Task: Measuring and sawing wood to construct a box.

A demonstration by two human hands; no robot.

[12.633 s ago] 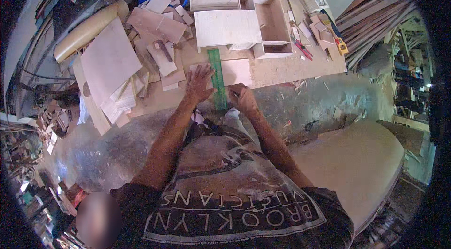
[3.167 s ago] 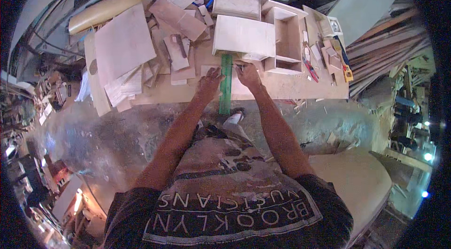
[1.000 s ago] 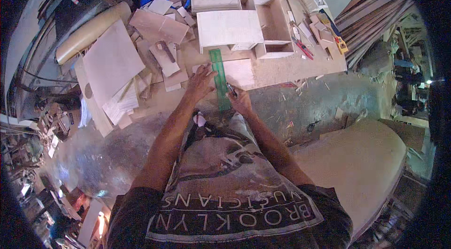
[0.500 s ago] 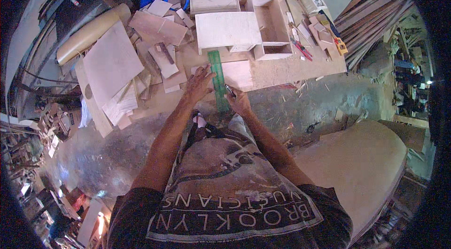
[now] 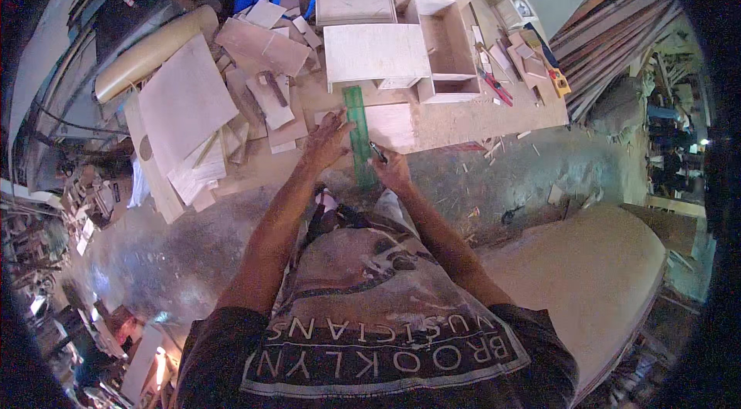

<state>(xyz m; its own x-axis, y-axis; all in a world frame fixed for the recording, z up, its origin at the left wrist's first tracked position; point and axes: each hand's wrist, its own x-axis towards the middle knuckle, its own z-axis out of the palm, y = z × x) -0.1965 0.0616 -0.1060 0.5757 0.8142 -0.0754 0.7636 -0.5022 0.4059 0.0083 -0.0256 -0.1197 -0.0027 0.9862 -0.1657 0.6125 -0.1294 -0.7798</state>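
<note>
A green see-through ruler (image 5: 356, 109) lies lengthwise over the near edge of the wooden worktable, its near end jutting past the edge. Along its left side, my left hand (image 5: 329, 140) holds it with bent fingers, the tips on the ruler's edge. My right hand (image 5: 394, 170) is closed around a dark pen (image 5: 377, 151) with a light part, just right of the ruler. Under the ruler's right side is a pale flat wooden piece (image 5: 392, 125). Whether the pen tip touches the wood is too small to tell.
Beyond my hands stand a pale wooden box (image 5: 376, 54) and an open-topped wooden frame (image 5: 448, 42). Wood offcuts (image 5: 266, 50) and a large panel (image 5: 181, 100) crowd the left. Red-handled pliers (image 5: 496, 88) and a yellow tool (image 5: 559, 82) lie right. A curved board (image 5: 575, 278) is lower right.
The whole view has shifted very slightly. Both hands, the ruler and the pen keep nearly the same places relative to one another.
</note>
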